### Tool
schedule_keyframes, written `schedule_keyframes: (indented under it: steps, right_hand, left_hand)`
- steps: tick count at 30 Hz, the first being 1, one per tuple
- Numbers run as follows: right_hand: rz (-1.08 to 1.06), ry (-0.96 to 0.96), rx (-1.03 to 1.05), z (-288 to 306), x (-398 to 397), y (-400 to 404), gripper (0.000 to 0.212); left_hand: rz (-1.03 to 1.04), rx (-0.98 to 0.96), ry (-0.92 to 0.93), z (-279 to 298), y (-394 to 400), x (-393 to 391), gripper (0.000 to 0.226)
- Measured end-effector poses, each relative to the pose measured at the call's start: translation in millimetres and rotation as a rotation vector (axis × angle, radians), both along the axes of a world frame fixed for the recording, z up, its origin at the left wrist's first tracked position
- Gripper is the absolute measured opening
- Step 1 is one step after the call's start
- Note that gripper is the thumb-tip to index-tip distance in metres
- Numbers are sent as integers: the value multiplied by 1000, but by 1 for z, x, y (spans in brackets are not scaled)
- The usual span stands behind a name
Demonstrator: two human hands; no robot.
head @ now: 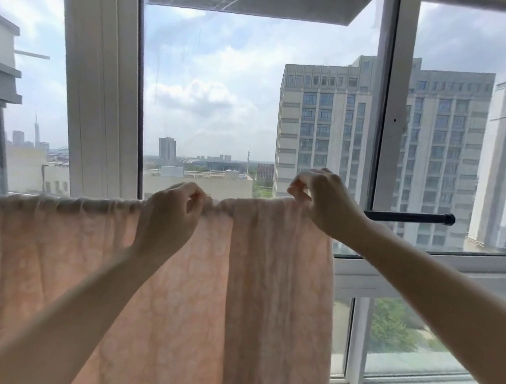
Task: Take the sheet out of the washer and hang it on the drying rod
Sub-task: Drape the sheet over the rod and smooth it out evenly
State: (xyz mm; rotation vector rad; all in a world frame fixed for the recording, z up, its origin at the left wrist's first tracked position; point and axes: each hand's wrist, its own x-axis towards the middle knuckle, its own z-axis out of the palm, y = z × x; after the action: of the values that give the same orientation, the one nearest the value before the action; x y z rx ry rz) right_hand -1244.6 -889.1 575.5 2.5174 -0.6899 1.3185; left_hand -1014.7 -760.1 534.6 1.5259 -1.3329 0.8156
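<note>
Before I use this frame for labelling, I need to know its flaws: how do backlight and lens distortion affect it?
Head view: daylight through the window backlights the pink sheet, which glows translucent; the left hand and right hand read shaded; wide-angle bending bows the window frames and the rod; glass streaks show top centre.

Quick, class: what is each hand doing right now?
Left hand: pinches the sheet at the rod.
Right hand: pinches the sheet's top edge.
</note>
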Motion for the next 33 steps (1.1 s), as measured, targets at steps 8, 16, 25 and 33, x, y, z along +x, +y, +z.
schedule_keyframes:
  steps: [8,16,25,33]
  right_hand:
    - [70,73,129,-17,5,-7,34]
    - [70,0,75,-19,-2,-15,16]
    - [-166,-275,86,2,-26,-27,19]
    - [-269,-68,-64,-22,-10,-16,11]
  left_hand:
    - [-85,113,-123,6,-13,-12,10]
    - [-46,87,-88,3,-16,-14,12]
    - [97,-99,188,6,3,22,17]
    - [-1,111,-87,-3,-8,-16,18]
